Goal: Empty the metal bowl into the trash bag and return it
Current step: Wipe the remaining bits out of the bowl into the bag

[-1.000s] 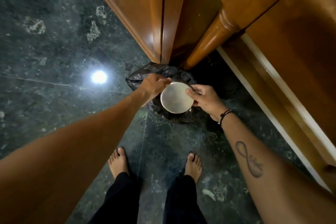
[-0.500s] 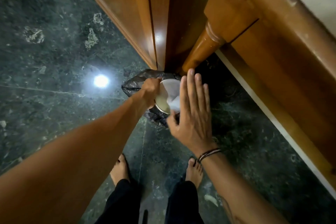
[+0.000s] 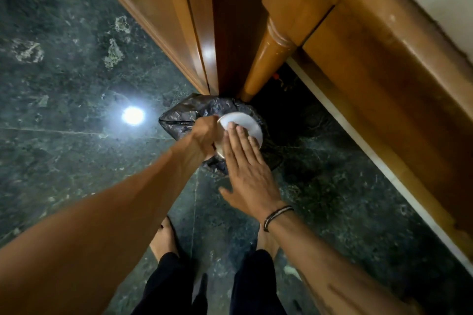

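Half a second on, the right hand (image 3: 247, 174) has dropped flat onto the upturned base of the metal bowl (image 3: 244, 124), fingers (image 3: 238, 140) straight and pressed together. At frame centre the left hand (image 3: 204, 133) grips the rim, fingers curled, holding the bowl tipped over the black trash bag (image 3: 184, 116). That looks like patting out the last contents; returning it is not yet done.

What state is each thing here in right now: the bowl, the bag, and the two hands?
metal bowl: tipped on its side over the bag, its contents not visible.
trash bag: black, crumpled, on the floor at the wooden corner, under the bowl.
left hand: closed on the bowl's rim, holding it.
right hand: open and flat, fingers together, fingertips at the bowl.
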